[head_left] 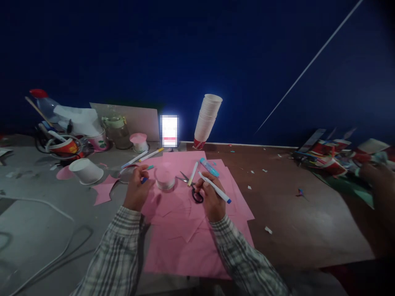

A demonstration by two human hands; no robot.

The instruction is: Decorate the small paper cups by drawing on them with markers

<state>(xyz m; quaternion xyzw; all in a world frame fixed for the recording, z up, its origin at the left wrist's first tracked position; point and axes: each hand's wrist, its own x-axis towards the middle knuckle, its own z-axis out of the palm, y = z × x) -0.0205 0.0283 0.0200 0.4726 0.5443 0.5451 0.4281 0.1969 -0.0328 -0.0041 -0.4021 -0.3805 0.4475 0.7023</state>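
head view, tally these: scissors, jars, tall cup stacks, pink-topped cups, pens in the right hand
Scissors: 1
Jar: 1
Tall cup stack: 1
Pink-topped cups: 2
Pen in right hand: 1
Total: 6

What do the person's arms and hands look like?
The sleeves are long and checked, pale with dark lines crossing, like little squares. The left hand and right hand are bare, with no gloves on.
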